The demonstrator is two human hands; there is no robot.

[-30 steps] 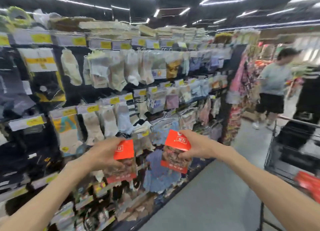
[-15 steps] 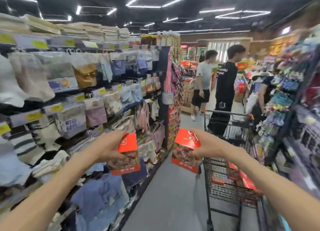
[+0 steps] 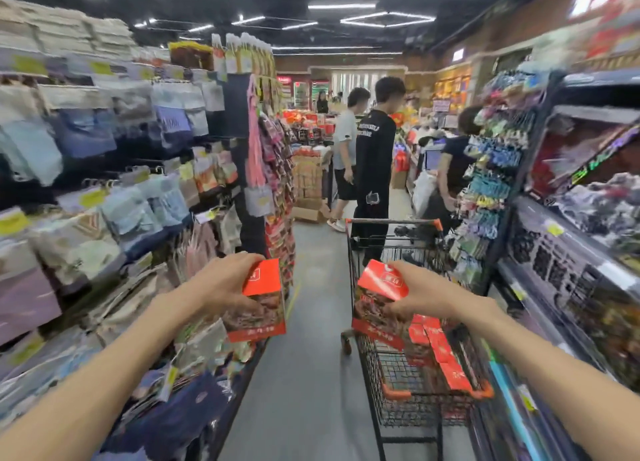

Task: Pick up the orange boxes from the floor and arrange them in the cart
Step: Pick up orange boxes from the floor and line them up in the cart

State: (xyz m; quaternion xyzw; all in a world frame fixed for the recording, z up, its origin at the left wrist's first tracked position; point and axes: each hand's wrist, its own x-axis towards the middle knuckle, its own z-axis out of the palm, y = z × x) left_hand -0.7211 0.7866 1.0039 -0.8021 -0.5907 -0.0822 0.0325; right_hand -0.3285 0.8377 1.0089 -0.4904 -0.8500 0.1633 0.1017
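My left hand point(image 3: 221, 284) grips one orange box point(image 3: 261, 304) by its top, held upright at chest height left of the aisle. My right hand point(image 3: 420, 292) grips a second orange box point(image 3: 375, 301) by its upper right corner, tilted, right over the near left corner of the wire cart point(image 3: 398, 396). The cart stands ahead on the right with orange corner caps and an orange handle bar at its far end. Several orange boxes point(image 3: 441, 351) lie in a row inside the cart along its right side.
Shelves of hanging socks and clothing point(image 3: 104, 201) line the left. A chiller case point(image 3: 571, 270) and a rack of hair accessories point(image 3: 491, 190) line the right, close to the cart. Three people point(image 3: 375, 169) stand beyond the cart. Grey aisle floor point(image 3: 304, 374) runs between shelf and cart.
My view has swung right, from the sock shelves to looking down the aisle. The cart now sits under my right hand, and both boxes stay gripped.
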